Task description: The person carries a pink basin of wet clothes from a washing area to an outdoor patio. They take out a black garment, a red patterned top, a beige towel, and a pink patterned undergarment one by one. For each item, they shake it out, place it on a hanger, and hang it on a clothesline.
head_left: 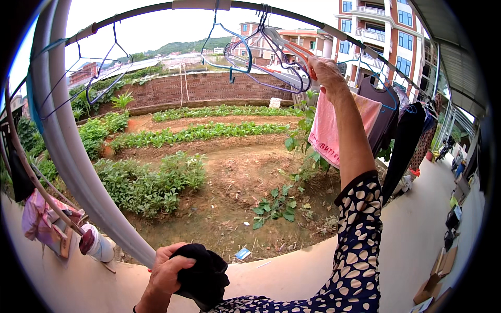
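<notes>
Two bare hands work beneath and at a dark drying pole (284, 12), which curves across the top of the view. Up just below the pole, the right hand (327, 77) is closed, its fingers gripping the outer end of an orange hanger (293, 48) that hangs among a bunch of other hangers. Well below the pole, the left hand (166, 274) is curled with the thumb laid over a bunched black cloth (204, 274), gripping it (its lower end runs down toward the patterned sleeve (360, 235)). So the cloth lies in the left hand, well apart from the right hand and the orange hanger. Under the pole, near the right forearm, hang a pink towel (342, 138) with lettering, a dark grey garment (381, 107) and, farther right, a long black garment (403, 143). A blue hanger (228, 67) hangs without clothes from the pole's middle stretch. Near the pole's left end stands a thick pale post (68, 130); below that end, a white bucket (98, 246) sits on the pale floor (407, 229), which continues beneath the pole's right side. Beyond the pole lie garden soil (229, 172) with rows of green plants, a brick wall (219, 89) and, behind its right part, a tall building (378, 31) with balconies.
</notes>
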`<state>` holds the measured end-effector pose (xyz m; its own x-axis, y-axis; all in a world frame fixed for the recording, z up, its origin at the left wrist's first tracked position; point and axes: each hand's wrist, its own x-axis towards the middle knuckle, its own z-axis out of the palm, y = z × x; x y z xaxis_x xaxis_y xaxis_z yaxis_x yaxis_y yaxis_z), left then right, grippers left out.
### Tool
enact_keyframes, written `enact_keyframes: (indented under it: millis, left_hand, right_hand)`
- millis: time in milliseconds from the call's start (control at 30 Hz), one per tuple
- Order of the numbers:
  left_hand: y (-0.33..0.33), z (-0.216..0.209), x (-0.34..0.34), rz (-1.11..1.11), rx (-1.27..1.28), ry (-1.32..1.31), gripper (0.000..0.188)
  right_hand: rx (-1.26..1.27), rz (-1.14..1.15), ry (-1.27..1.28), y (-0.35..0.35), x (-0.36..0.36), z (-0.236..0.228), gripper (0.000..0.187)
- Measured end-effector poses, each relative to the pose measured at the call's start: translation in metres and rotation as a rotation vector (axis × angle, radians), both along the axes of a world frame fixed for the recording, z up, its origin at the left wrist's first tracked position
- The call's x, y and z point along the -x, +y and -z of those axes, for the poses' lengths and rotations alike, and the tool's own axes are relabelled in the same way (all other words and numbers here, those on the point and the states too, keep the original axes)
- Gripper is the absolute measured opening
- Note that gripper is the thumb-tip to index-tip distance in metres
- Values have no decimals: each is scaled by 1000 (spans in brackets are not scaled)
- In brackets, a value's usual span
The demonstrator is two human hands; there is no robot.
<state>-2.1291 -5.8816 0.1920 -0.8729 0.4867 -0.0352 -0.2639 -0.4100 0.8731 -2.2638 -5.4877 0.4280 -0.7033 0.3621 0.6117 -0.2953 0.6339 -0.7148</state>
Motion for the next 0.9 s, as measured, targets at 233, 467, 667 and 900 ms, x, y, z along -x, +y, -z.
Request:
enact_keyframes:
  millis: [233,467,667,900]
  left_hand:
    - [34,-1,-7,-23,16,-12,25]
    - [67,1,1,18,1,-21,21]
    - [88,-2,10,37,-10,-43,20]
    - [104,3,20,9,29,-59,19]
  right_hand:
    - [-180,-199,197,22,1,-9,41]
    - [-369,3,450,48,7,-16,44]
    - [-308,85,539,78,-20,26,43]
    - [195,-147,507,80,-80,186,34]
